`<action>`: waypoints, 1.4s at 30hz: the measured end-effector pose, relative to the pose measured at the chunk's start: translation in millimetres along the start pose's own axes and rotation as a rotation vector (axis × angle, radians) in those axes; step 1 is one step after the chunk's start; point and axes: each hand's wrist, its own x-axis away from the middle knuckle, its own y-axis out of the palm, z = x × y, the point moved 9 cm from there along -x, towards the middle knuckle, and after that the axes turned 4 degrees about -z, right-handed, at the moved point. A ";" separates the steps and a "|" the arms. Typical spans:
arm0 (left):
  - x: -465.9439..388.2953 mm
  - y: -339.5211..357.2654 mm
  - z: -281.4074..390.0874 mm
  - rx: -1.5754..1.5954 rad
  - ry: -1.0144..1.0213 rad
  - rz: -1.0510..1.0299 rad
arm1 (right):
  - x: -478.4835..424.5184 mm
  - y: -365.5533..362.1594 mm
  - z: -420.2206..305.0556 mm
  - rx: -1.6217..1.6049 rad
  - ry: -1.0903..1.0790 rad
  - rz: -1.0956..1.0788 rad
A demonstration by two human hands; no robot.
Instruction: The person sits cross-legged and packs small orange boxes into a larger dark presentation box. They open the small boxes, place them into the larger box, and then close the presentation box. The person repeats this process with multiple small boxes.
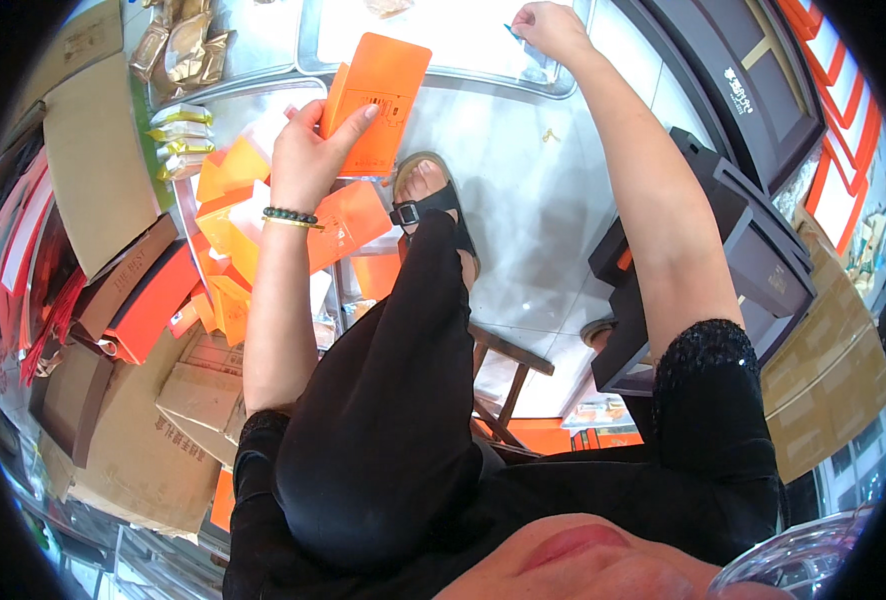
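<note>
My left hand [304, 154] grips an orange cardboard box [387, 97] with a raised flap and black printing. It is held above a pile of orange boxes and box pieces [237, 217]. Over the right end of a metal tray [480, 81] is my right hand [552, 31], its fingers pinched on a small teal-edged piece [513, 31], too small to identify. Beneath that hand, small clear packets [537, 73] lie in the tray's corner. A pale brownish wrapped item [388, 7] shows at the tray's far side.
Gold-wrapped packets [188, 49] and a stack of yellow-and-white packets [184, 139] are at upper left. Cardboard cartons [143, 442] crowd the left. Dark grey boxes [765, 262] stand on the right, near a wooden stool [514, 352]. My sandalled foot [428, 195] rests on the tiled floor.
</note>
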 end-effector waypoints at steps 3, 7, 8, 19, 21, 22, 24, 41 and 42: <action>-3.0 0.1 0.4 0.007 -0.004 -0.011 | -1.1 1.2 -3.2 0.015 0.020 -0.031; -7.8 1.2 -3.4 0.023 0.023 -0.017 | -6.2 7.1 -4.9 0.139 0.090 -0.090; -9.0 1.0 -2.8 0.040 0.051 -0.007 | -8.6 7.6 -3.4 0.176 0.118 -0.090; -12.8 4.9 0.9 0.112 0.124 0.004 | -18.8 6.3 3.7 0.132 0.095 -0.060; -11.5 2.3 -1.1 0.104 0.115 0.017 | 5.9 -19.9 0.5 -0.153 0.119 -0.081; -11.2 1.6 0.9 0.086 0.113 0.007 | 21.4 -29.7 14.3 -0.399 0.188 -0.081; -6.3 6.4 -3.4 0.074 0.059 -0.028 | 28.2 -18.5 57.2 -0.771 0.187 -0.136; -12.7 25.5 -14.0 0.148 0.085 -0.058 | 135.7 -39.0 95.9 -2.278 0.535 0.232; -12.5 26.2 -13.9 0.152 0.086 -0.059 | 141.3 -38.7 106.5 -2.111 0.590 0.343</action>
